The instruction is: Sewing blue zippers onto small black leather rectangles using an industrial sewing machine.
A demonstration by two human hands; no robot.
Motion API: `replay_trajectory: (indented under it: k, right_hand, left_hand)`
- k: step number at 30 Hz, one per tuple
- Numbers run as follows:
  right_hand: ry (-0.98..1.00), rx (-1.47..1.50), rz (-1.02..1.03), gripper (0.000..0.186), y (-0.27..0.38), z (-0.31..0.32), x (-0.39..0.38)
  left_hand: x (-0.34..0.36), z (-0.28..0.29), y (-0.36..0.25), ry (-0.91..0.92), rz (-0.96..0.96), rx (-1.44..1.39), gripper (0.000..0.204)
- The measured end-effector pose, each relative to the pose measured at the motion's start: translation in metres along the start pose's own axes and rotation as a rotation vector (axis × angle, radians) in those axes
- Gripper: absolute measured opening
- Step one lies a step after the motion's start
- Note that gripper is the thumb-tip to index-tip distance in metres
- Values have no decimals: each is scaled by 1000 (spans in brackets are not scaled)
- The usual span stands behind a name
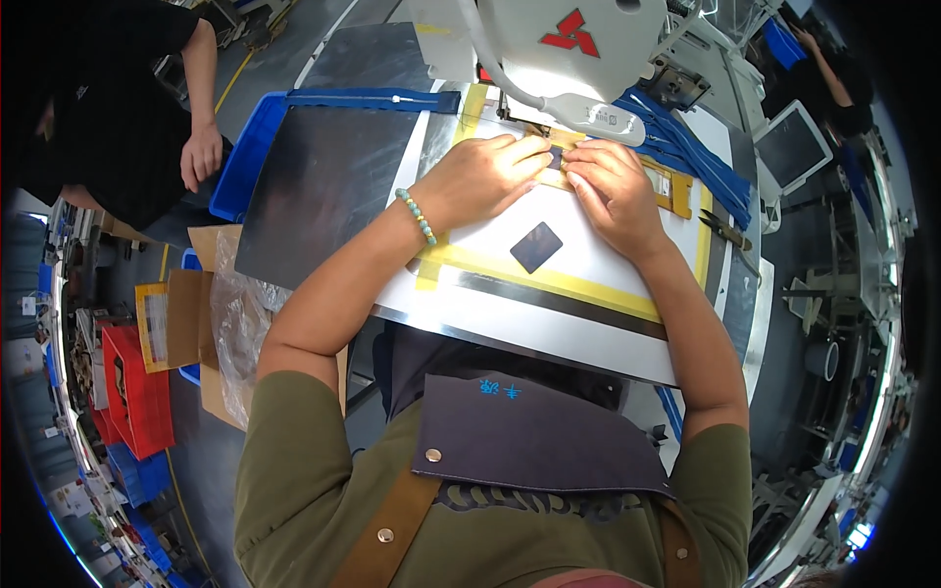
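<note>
Beneath the white sewing machine head [598, 44], my two hands meet close to the presser foot [537, 127]. My left hand [490, 178], with a beaded bracelet at its wrist, has its fingers pressed together at a small dark piece [556, 157]. From the other side, my right hand [616, 191] grips the same piece with bent fingers; the fingertips hide much of it. Next to my right hand lies a yellow plate [676, 191], partly covered by the hand. A dark square patch with rounded corners [536, 247] rests on the white work surface nearer to me.
Blue zipper strips [372, 100] lie at the left, with more blue zippers [696, 152] bunched at the right. Thread snips [725, 231] sit at the right edge. An open cardboard box [221, 323] and a blue bin [245, 162] stand left. A person [108, 108] is nearby.
</note>
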State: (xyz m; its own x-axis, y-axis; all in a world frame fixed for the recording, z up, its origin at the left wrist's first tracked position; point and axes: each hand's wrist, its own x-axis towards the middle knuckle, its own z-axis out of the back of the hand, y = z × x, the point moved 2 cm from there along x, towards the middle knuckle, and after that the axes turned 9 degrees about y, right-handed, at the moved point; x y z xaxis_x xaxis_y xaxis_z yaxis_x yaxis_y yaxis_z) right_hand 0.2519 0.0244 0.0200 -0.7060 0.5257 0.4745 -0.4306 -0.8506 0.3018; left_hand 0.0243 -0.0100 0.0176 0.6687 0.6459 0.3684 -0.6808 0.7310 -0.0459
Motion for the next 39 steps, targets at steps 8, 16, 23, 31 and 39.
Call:
replay_trajectory:
  k: [8, 16, 23, 31, 39]
  right_hand:
    - [68, 16, -10, 17, 1, 0, 0]
    - [63, 18, 22, 22, 0, -1, 0]
    - [231, 19, 2, 37, 4, -3, 1]
    - [247, 31, -10, 37, 4, -3, 4]
    - [177, 30, -21, 31, 8, -6, 4]
  left_hand:
    - [-2, -1, 3, 45, 43, 24, 29]
    - [-2, 2, 7, -40, 53, 69, 26]
    - [-5, 0, 9, -35, 91, 4, 27]
    - [-9, 0, 14, -23, 104, -81, 28]
    - [-6, 4, 9, -84, 99, -128, 25]
